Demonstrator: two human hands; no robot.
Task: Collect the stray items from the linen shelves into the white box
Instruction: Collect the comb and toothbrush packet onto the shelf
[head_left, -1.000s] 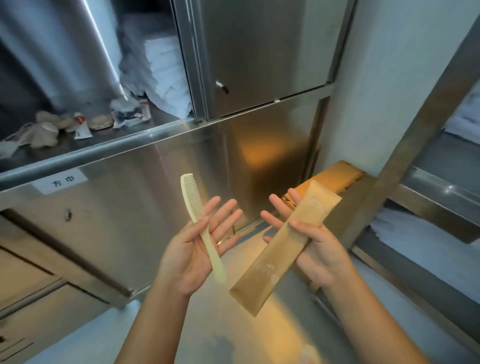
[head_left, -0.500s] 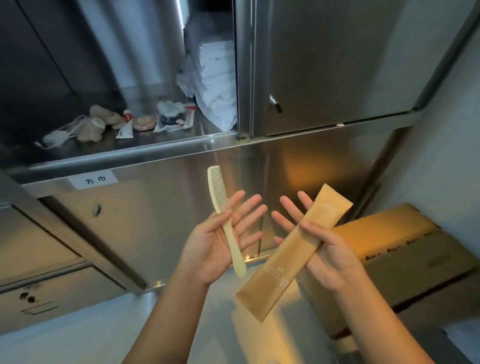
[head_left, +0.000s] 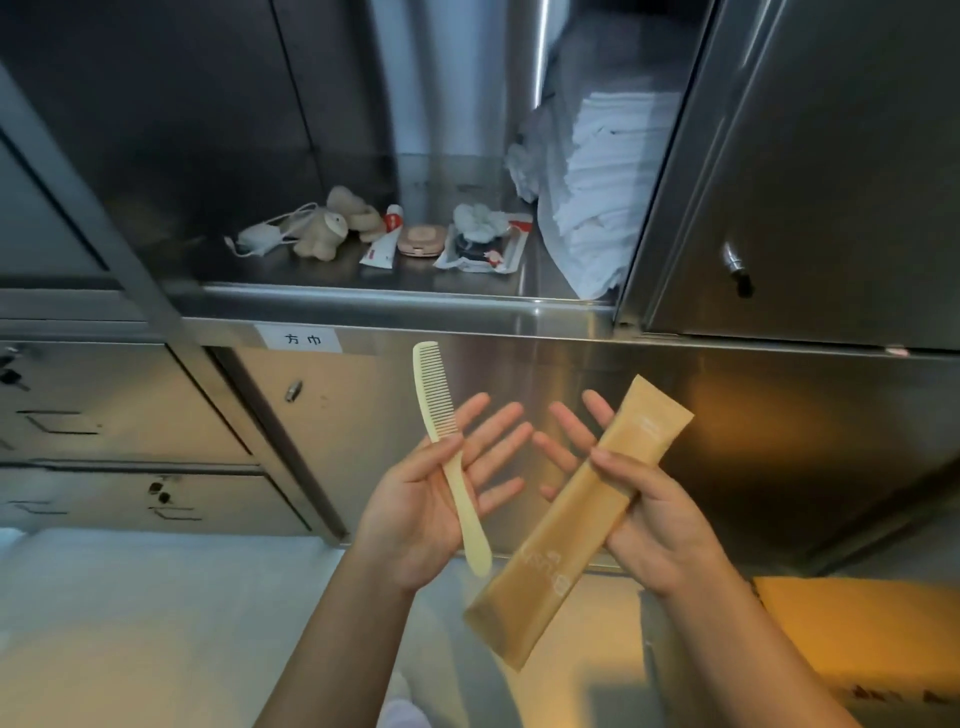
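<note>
My left hand (head_left: 415, 514) is held palm up below the shelf, its thumb pinning the handle of a cream comb (head_left: 435, 395) against the palm while the fingers stay straight. My right hand (head_left: 660, 525) faces it, thumb pressed over a long brown paper packet (head_left: 545, 566) that slants down to the left. On the steel shelf (head_left: 363, 304) above lie a white cable (head_left: 260, 240), a beige plush toy (head_left: 324, 234), a toothpaste tube (head_left: 384, 244), a pink compact (head_left: 422, 240), a white scrunchie (head_left: 478, 221) and a clear wrapper (head_left: 488, 249). No white box is in view.
Folded white towels (head_left: 608, 171) are stacked at the shelf's right end, beside a steel cabinet door (head_left: 805, 208). A white label (head_left: 304, 339) sits under the shelf lip. Steel drawers (head_left: 104, 415) fill the left; a brown cardboard box (head_left: 857, 634) lies lower right.
The view has swung left, bringing the open shelf and its items to the centre. Both hands keep the same hold on the comb and the packet.
</note>
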